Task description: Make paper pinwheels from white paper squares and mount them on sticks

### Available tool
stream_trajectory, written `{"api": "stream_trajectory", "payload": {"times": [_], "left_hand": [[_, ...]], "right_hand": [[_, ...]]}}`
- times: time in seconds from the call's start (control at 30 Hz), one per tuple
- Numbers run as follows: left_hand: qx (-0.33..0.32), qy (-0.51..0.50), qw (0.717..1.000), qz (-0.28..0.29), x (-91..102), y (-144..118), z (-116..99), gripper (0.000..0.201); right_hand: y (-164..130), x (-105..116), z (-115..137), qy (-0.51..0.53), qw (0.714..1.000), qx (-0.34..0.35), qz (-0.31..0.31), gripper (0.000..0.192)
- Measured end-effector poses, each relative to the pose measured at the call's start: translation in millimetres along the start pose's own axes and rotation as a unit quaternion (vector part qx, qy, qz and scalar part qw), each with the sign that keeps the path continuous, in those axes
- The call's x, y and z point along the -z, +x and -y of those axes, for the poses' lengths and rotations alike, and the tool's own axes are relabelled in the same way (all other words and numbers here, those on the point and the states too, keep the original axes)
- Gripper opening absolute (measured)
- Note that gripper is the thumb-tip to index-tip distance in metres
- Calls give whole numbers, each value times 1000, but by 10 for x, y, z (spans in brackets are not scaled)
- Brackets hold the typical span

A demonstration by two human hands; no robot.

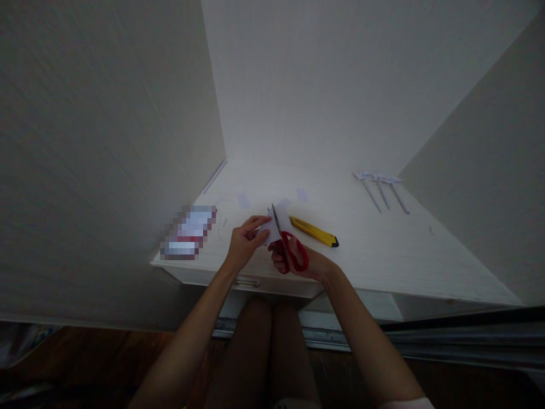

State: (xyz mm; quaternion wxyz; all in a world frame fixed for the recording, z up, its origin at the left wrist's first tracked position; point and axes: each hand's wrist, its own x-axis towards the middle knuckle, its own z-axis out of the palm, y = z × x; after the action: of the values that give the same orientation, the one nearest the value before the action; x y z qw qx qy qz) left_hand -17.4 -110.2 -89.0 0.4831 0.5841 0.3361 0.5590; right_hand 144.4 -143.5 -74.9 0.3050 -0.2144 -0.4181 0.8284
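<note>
My left hand [247,241] pinches a small piece of white paper [269,232] above the desk, thumb on top. Red-handled scissors [300,258] are in my right hand [309,264], with fingers through the loops. Their blades point away from me and lie across the paper, which sits at or between them; the exact cut line is hard to see. Just right of the scissors, a yellow box cutter [314,231] rests on the desk. Beyond my hands lie small pale paper pieces, one toward the left [244,200] and another toward the right [302,195].
The white desk [366,261] is boxed in by walls on three sides. Several thin paper sticks with folded tops [382,190] lie at the right back. A blurred-out object [189,233] is at the left edge. Below the desktop is a drawer with a handle [247,282].
</note>
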Motion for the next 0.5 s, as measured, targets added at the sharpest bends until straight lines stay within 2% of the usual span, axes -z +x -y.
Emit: {"api": "stream_trajectory", "payload": {"times": [0.27,0.5], "left_hand": [[11,6,1000,1,-1,-2,-20,32],[10,0,1000,12,13,-3,25,31]], "right_hand": [[15,-13,-32,-7,1000,3,-11,43],[24,-43,-61,-63,996,28,-48,45]]}}
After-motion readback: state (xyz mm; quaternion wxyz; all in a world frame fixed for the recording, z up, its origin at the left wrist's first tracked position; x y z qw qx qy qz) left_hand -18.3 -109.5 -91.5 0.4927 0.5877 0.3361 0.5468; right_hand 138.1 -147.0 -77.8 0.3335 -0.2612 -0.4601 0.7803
